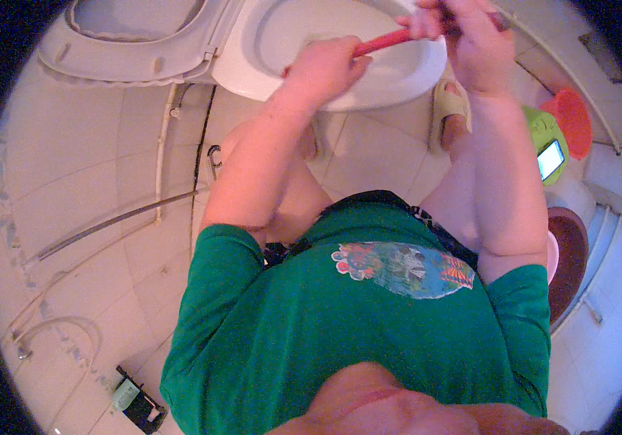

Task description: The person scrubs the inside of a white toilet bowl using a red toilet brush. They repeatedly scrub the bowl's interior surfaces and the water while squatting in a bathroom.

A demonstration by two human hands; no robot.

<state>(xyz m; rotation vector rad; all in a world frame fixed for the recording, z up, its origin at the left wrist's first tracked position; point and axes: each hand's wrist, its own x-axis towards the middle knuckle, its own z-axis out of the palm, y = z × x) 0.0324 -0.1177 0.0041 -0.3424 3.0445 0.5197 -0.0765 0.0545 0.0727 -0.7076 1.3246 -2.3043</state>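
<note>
My left hand (pixel 328 66) is closed around a red stick-like handle (pixel 386 43), above a white toilet bowl (pixel 425 81). The handle slants up to the right. At its upper end my right hand (pixel 477 41) grips it, fingers curled, close to the top edge of the view. Something dark shows between the right fingers, but blur hides what it is. Whatever is on the handle's lower end is covered by my left hand. To the left of the bowl stands the raised toilet seat and lid (pixel 126 62).
On my right are a green plastic piece (pixel 539 122) bearing a lit phone (pixel 551 160), a red plastic container (pixel 574 122) and a brown basin (pixel 569 261). Pipes (pixel 160 152) run along the left tiled wall. A black rack (pixel 141 408) hangs at lower left.
</note>
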